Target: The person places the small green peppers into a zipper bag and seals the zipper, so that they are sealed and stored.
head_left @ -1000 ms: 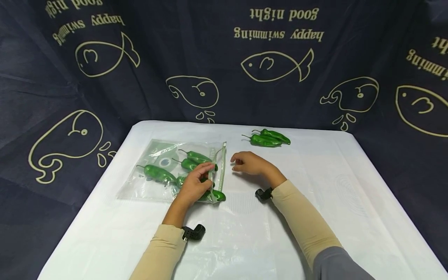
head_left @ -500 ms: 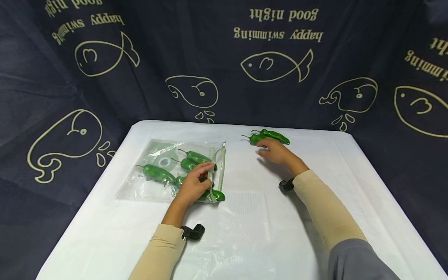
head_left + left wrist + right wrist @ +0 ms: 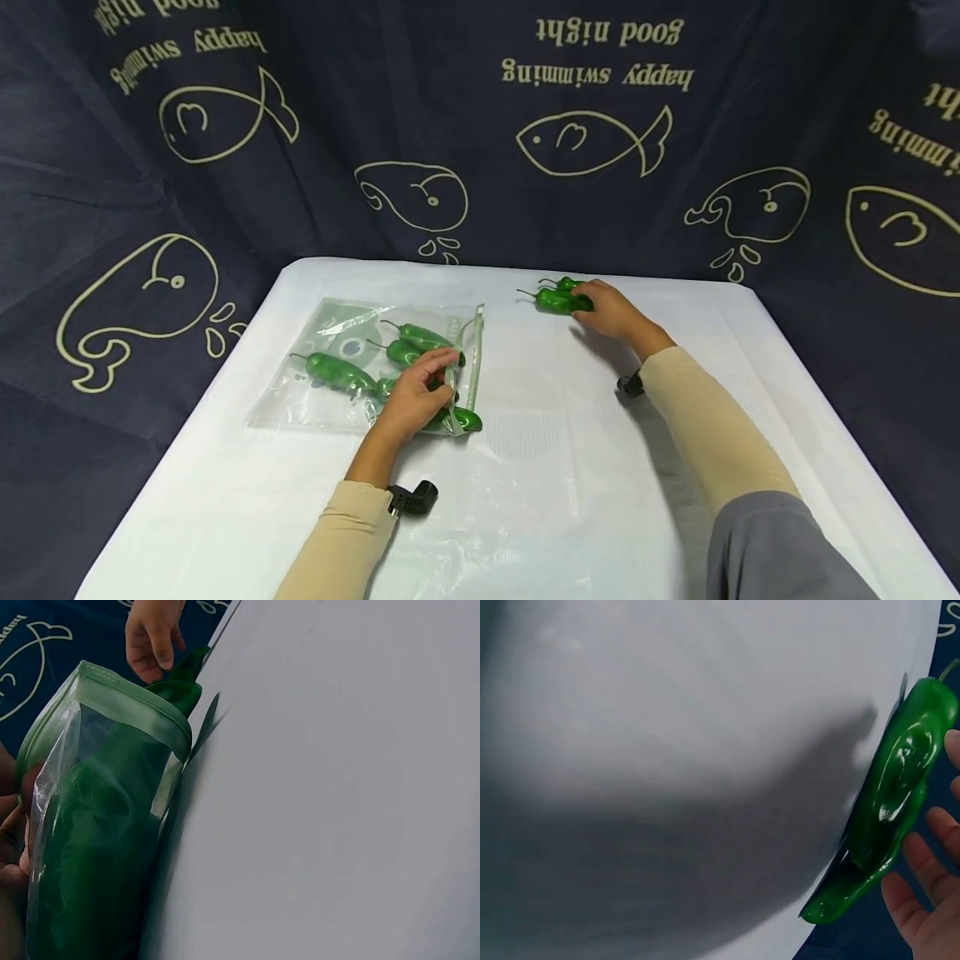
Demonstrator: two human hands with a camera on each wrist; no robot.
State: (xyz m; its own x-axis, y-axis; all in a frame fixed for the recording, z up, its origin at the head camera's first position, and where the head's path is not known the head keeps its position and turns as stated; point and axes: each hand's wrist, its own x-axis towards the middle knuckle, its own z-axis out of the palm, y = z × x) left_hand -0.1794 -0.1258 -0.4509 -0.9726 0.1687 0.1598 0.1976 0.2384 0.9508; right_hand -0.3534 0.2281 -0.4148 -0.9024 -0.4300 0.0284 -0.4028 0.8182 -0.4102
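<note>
Two long, shiny green peppers lay at the right side of the view, close together near the edge of a smooth white tabletop (image 3: 705,675). The fuller green pepper (image 3: 892,787) had a thin green stem (image 3: 949,670) at its top, and the rounded tip of the other green pepper (image 3: 847,892) poked out below it. The right hand (image 3: 930,892) was right beside them, its fingers a little apart. A big, soft, gray shadow (image 3: 705,847) spread over the white. Dark blue cloth (image 3: 855,937) with pale line drawings (image 3: 946,630) showed past the edge.
</note>
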